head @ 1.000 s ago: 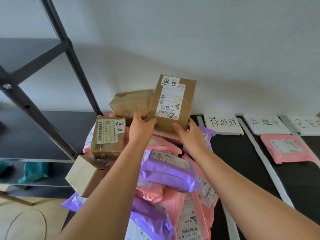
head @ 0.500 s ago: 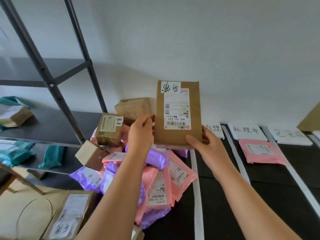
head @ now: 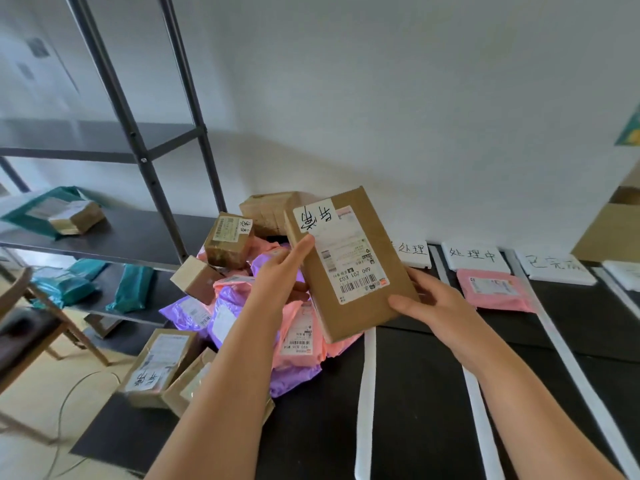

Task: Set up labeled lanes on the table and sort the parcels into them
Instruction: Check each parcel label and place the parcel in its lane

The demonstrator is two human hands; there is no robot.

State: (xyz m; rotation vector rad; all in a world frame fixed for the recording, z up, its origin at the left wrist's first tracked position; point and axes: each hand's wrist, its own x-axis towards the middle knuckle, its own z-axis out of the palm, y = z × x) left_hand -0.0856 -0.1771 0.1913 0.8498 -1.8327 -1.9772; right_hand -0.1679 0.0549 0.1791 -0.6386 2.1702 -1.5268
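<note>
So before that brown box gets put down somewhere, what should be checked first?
1. Grip on the brown box: ok; the left hand and the right hand both hold it.
2. Box label in sight: ok; it faces the camera.
3. Lane signs readable: not ok; the box hides part of the nearest sign; the middle sign is plain.
4. Room in the nearest lane: ok; bare table shows between two tape strips.
5. Room in the middle lane: ok; one pink parcel lies there, bare table before it.
6. Which lane suits this box: cannot tell.
</note>
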